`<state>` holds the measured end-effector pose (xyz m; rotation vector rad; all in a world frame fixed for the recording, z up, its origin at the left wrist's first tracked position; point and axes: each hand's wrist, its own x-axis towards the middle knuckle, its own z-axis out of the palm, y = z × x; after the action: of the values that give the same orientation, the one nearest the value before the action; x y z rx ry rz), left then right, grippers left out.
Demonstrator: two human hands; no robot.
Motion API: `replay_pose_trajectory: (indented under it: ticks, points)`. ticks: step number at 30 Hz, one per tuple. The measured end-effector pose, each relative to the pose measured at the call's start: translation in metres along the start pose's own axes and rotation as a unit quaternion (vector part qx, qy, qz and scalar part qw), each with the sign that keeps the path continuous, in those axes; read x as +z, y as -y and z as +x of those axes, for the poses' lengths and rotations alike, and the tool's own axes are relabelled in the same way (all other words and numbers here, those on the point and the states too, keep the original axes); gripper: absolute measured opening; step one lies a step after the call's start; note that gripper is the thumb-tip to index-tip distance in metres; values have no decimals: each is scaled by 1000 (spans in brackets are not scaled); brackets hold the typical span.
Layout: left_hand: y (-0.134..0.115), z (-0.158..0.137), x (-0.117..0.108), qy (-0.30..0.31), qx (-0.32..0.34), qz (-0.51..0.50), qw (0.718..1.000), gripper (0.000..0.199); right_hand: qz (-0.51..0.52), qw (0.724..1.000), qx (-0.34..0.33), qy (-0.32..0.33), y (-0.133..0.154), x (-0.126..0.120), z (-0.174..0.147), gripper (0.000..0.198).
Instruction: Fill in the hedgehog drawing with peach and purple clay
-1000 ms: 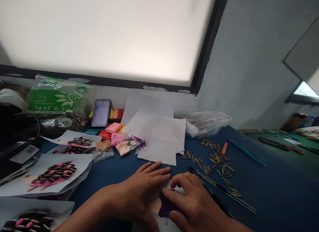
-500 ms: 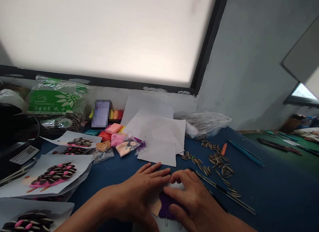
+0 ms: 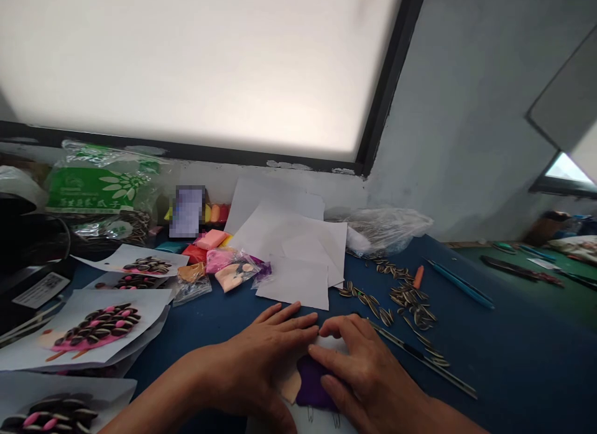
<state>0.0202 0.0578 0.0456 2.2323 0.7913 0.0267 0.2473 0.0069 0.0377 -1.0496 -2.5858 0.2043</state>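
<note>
A sheet of white paper [image 3: 321,421] with pencilled leg outlines lies before me at the bottom of the view. On it is a flat patch of purple clay [image 3: 313,384], with a piece of peach clay [image 3: 290,387] joined at its left. My left hand [image 3: 275,347] lies flat over the paper's left side, fingers stretched out and thumb near the peach clay. The fingers of my right hand [image 3: 359,365] are bent and apart, with fingertips on the purple clay's upper and right edge. Part of the clay is hidden beneath that hand.
Finished hedgehog pictures [image 3: 97,328] made with seeds are stacked at left. Bagged clay packs [image 3: 233,269], a phone [image 3: 187,213] and white sheets [image 3: 289,235] stand behind. At right lie sunflower seeds [image 3: 415,303], a pen [image 3: 420,356], an orange clay stick [image 3: 418,277] and blue tweezers [image 3: 459,281].
My right hand has shifted slightly to the right, and its thumb has lifted a little, showing more of the purple clay. The left hand has hardly moved.
</note>
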Motion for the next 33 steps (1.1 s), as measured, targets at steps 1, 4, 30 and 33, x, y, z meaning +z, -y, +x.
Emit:
replay_pose_trajectory:
  ticks: [1, 4, 30, 33]
  points:
    - [1, 0, 1, -3, 1, -3, 1000, 108, 1, 1000, 3, 1, 0, 0, 0, 24]
    - [2, 0, 2, -13, 4, -4, 1000, 109, 8, 1000, -5, 0, -1, 2, 2, 23]
    - [-2, 0, -1, -4, 14, 25, 1000, 107, -33, 990, -117, -76, -1, 4, -3, 20]
    - [-2, -1, -1, -3, 5, 27, 1000, 106, -36, 987, -135, -82, -3, 6, -3, 23]
